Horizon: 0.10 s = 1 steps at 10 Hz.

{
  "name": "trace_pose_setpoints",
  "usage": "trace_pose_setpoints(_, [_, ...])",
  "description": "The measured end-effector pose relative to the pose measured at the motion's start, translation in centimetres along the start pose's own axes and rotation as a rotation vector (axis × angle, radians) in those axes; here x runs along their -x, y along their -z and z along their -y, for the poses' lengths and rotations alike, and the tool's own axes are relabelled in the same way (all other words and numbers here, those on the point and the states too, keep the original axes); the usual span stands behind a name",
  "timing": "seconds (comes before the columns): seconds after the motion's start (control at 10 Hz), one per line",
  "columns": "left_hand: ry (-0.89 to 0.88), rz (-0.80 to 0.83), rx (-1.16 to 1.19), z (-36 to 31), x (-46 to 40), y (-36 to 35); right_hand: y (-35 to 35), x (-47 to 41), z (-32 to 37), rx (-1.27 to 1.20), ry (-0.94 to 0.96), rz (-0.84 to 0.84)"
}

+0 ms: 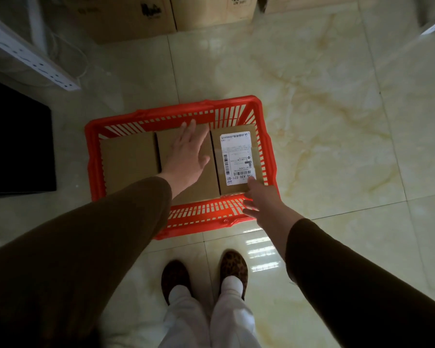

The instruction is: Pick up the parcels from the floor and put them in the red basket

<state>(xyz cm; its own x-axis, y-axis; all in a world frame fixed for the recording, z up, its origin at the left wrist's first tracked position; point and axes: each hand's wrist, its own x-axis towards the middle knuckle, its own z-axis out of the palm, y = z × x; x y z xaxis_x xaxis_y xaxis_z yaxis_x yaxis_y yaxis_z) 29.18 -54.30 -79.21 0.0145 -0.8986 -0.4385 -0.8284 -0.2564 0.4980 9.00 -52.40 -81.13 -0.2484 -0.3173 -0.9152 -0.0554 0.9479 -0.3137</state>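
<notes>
My left hand (186,153) lies flat, fingers spread, over the middle parcel (186,182) in the red basket (266,136) at centre frame. My right hand (264,202), open and empty, touches the near end of the labelled parcel (236,156), whose long axis runs away from me.

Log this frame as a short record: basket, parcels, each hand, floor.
basket: red basket on the tiled floor, in front of the person's feet
parcels: three side by side inside; left parcel and middle parcel plain, right parcel with a white shipping label up
left hand: left hand open, flat over the middle parcel
right hand: right hand open, at the near corner of the right parcel
floor: no loose parcels in view; large cartons at the far edge
</notes>
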Motion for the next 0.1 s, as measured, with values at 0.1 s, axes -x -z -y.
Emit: trace_pose_setpoints(0.1, [0.097, -0.010, 0.160, -0.04, 4.14, 2.21, 1.20, 4.26, 2.14, 0.025, 0.078, 0.038])
